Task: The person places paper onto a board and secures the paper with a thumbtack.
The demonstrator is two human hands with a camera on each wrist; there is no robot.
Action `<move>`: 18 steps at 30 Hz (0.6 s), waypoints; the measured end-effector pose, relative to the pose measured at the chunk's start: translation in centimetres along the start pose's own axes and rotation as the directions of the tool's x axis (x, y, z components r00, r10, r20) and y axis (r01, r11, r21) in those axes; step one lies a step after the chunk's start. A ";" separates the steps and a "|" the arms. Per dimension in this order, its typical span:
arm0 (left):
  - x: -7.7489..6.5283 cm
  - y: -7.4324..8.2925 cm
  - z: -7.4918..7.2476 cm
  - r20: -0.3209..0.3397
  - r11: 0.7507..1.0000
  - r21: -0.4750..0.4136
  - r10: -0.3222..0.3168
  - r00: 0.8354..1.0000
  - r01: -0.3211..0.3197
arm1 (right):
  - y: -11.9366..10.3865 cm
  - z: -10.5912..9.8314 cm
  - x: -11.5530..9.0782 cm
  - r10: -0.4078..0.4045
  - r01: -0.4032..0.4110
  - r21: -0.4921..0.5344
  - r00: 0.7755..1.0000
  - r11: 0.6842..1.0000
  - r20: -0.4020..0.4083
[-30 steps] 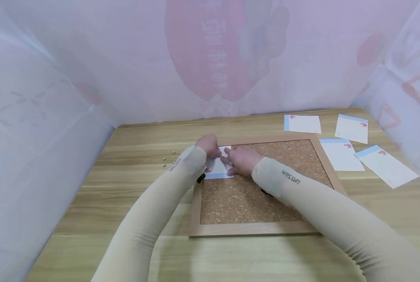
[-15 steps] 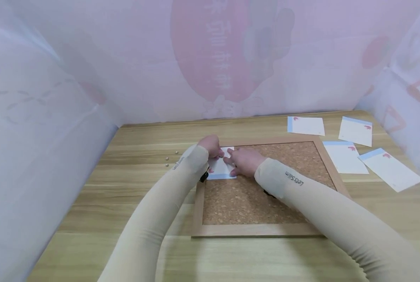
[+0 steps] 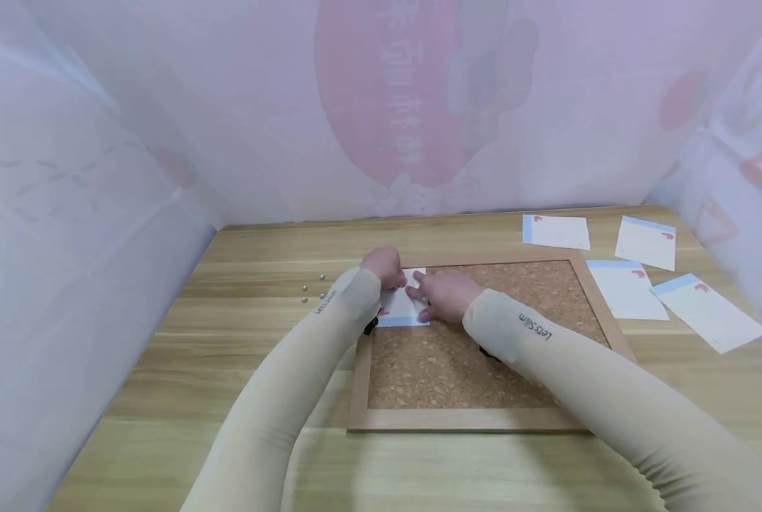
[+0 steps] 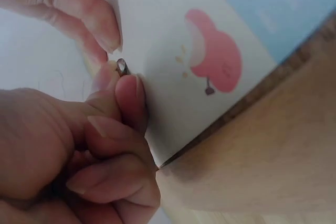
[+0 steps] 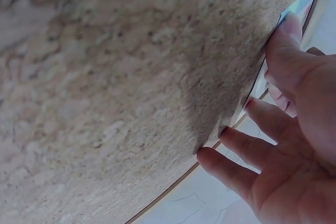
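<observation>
A white card point(image 3: 404, 307) with a blue band lies at the upper left of the wood-framed cork board point(image 3: 445, 370). My left hand point(image 3: 383, 267) is at the card's far left part. In the left wrist view its thumb and forefinger pinch a small shiny thumbtack point(image 4: 122, 66) against the card, near a printed pink figure; the tack's point is hidden. From the right, my right hand point(image 3: 446, 294) rests with spread fingers on the card and the cork. The right wrist view shows its thumb point(image 5: 290, 29) on the card's blue band.
Several small metal tacks point(image 3: 304, 288) lie on the wooden table left of the board. To the right and at the back right lie more blue-banded cards point(image 3: 627, 290), two of them close together. Pale printed sheets point(image 3: 259, 107) wall the table at the back and sides.
The whole head view has shifted slightly, with the board a little further right in it. Both hands keep their places on the card.
</observation>
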State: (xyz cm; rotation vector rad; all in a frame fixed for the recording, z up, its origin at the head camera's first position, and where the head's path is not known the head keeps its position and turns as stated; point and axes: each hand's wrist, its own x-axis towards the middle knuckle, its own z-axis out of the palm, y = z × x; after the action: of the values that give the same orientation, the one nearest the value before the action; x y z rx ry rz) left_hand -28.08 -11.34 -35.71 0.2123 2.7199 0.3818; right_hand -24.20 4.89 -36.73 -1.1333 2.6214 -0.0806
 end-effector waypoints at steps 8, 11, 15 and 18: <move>1.1 -0.9 0.4 0.047 0.991 -0.032 -0.129 0.990 0.131 | 0.1 0.2 0.2 0.027 -0.027 0.032 1.000 0.999 0.006; 2.3 -1.6 0.6 0.098 0.964 -0.139 -0.212 0.972 0.225 | 0.1 0.2 0.2 0.042 -0.042 0.032 0.999 0.999 0.018; 2.9 -1.6 0.4 0.134 0.925 -0.220 -0.288 0.948 0.311 | 0.0 0.2 0.2 0.048 -0.048 0.027 0.999 0.998 0.025; 3.1 -1.5 0.3 0.144 0.909 -0.228 -0.322 0.936 0.348 | -0.1 0.1 0.3 0.043 -0.043 0.018 0.999 0.999 0.024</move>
State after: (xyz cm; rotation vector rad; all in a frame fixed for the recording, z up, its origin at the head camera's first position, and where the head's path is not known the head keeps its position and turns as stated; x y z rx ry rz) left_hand -30.94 -12.08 -37.50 -0.2959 2.5091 0.5872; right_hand -24.26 4.65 -36.90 -1.0650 2.6174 -0.0816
